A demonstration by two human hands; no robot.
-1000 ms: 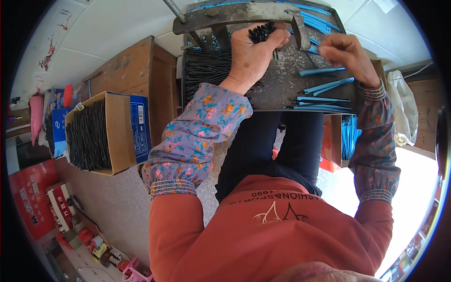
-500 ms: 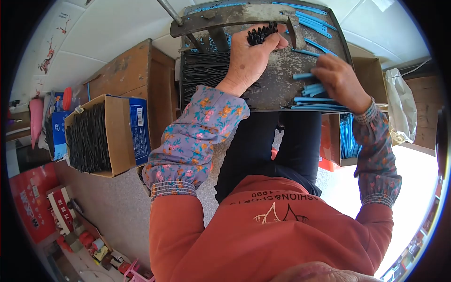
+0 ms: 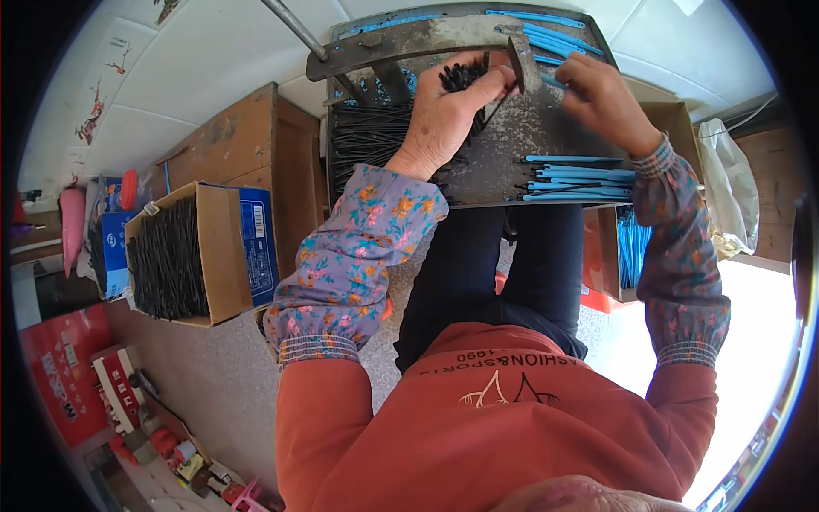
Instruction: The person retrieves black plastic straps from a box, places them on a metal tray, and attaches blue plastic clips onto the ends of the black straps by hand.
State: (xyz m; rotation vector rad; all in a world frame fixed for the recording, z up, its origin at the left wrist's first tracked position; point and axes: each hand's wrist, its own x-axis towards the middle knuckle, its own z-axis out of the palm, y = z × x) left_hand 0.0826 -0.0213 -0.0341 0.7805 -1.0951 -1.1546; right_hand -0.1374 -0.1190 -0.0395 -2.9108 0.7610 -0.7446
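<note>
My left hand [image 3: 448,111] is closed round a bundle of thin black rods [image 3: 461,77], just below a curved metal bar [image 3: 409,43] with an upright plate [image 3: 517,65] at its right end. To the right of that plate, my right hand [image 3: 604,102] pinches the end of a blue piece [image 3: 552,81]. One black rod slants from the left hand toward the plate. Several blue-handled pieces with black ends [image 3: 580,181] lie at the near edge of the metal tray [image 3: 490,175]. More blue pieces [image 3: 559,39] lie at its far right.
Loose black rods [image 3: 367,136] fill the tray's left part. A cardboard box of black rods [image 3: 223,247] stands at the left beside a wooden cabinet [image 3: 222,132]. A box of blue pieces [image 3: 631,247] sits below the tray's right side.
My right hand moved down to the blue pieces at the near edge, then back up beside the upright plate. The near pieces now lie in a closer stack. The left hand shifted slightly left and down.
</note>
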